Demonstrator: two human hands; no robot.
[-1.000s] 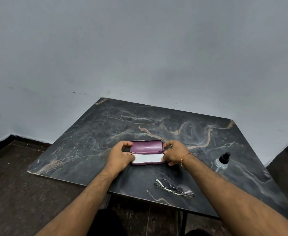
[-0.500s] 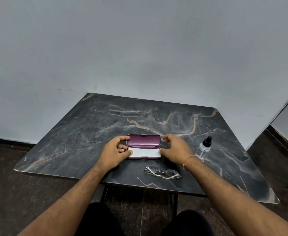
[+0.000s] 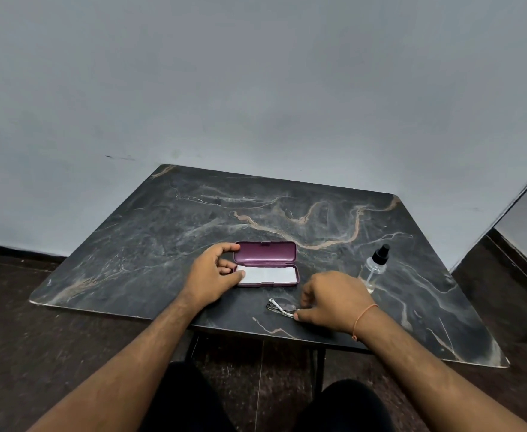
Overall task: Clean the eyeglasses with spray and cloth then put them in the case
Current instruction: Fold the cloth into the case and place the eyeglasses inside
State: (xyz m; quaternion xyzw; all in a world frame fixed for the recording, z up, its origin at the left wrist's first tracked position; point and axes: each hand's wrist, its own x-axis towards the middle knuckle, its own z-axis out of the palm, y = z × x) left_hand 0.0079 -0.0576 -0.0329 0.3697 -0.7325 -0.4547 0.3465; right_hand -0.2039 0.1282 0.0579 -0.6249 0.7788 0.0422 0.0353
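Eyeglasses (image 3: 282, 308) lie folded under the right hand (image 3: 334, 299), whose curled fingers and thumb close on the frame; whether it is gripped cannot be told. Left hand (image 3: 210, 277) curls round the open case's (image 3: 267, 263) left end, forefinger on the lid, thumb on the white cloth (image 3: 268, 273) inside. One case, one spray bottle (image 3: 375, 267) beyond the right knuckles. Dark marble table (image 3: 162, 238), grey wall (image 3: 256, 88).

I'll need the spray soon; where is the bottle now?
The bottle stands upright on the table's right side, right of the open case and just beyond the right hand.
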